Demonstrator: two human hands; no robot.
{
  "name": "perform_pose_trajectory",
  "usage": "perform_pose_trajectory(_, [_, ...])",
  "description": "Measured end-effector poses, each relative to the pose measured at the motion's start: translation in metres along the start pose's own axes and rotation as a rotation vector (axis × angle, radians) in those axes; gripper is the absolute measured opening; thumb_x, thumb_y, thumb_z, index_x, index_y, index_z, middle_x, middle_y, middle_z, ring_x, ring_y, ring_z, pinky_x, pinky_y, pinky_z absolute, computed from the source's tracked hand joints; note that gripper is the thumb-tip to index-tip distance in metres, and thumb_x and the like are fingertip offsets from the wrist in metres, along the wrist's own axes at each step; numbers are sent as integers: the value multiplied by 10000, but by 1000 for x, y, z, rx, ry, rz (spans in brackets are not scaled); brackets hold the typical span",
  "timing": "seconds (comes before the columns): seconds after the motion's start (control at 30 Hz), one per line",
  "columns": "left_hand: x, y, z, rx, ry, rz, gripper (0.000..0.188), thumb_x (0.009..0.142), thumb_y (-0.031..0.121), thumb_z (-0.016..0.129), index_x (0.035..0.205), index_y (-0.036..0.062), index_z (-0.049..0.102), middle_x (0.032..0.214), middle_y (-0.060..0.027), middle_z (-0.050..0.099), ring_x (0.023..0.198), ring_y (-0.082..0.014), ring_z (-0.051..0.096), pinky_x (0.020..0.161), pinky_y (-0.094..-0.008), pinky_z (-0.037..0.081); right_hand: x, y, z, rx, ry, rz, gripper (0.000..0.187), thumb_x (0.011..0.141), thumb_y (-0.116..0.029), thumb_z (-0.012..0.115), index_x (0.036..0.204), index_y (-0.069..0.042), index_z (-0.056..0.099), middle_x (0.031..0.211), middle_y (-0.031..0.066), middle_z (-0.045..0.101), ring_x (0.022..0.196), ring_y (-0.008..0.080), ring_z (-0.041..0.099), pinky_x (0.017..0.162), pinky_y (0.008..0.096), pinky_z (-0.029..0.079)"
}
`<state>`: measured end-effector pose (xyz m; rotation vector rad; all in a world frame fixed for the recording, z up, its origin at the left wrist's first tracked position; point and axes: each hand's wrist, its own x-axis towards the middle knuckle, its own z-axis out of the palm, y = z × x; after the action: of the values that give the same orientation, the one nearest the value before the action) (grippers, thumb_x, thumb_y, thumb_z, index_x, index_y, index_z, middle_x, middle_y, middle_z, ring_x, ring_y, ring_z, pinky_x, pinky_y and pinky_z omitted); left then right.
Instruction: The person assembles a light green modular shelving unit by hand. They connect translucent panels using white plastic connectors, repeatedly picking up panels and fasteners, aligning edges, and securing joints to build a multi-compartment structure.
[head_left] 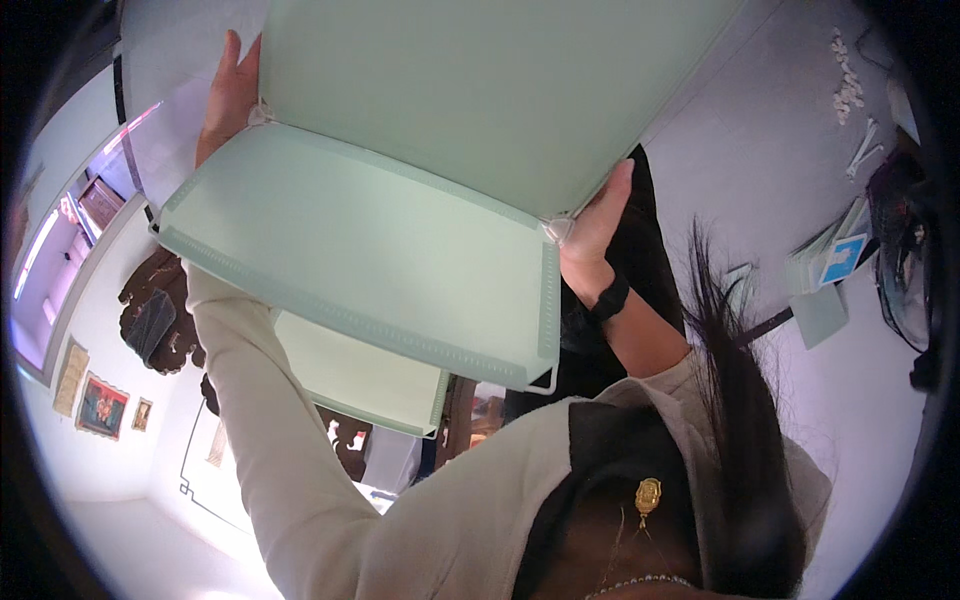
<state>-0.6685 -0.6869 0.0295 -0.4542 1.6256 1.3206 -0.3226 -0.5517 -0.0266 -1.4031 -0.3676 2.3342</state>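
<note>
A large smooth pale green plastic panel (470, 90) fills the upper middle, set at an angle to a pale green shelf tray (360, 225) with a ridged rim. Clear plastic corner pieces (558, 230) show where the two meet. My left hand (230, 90) is at the far left end of that joint, gripping the panel's side edge, its fingers partly hidden. At the opposite corner my right hand (595, 225), with a black band on the wrist, presses its palm and thumb along the edge. Another pale green tray (365, 370) shows below the first, mostly covered.
On the grey surface to the right lie a string of small white pieces (846, 80), white rods (863, 150), flat green parts with a blue card (845, 258) and a clear plastic bag (903, 290). Dark carved wooden furniture (165, 310) stands at the left. Hair hangs across the right side.
</note>
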Motion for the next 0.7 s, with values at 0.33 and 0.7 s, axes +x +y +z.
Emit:
perform_pose_trajectory(0.33, [-4,-3,19,62,42,227,723,958,559,110,1471,50,131,1525,-100,178,1396,-273,179,1138,-384,149,5,2,-4,-527,36,-277,391,981,-427,331,1076,-81,488,984,-8,484,919,107,466,832,264,392])
perform_pose_trajectory(0.7, [-5,-3,14,53,79,250,721,952,576,155,1466,71,184,1502,-95,239,1387,-252,203,1132,-401,147,-1,-4,4,-410,25,-247,345,913,-391,427,1047,-77,478,984,-5,488,916,116,477,827,273,394])
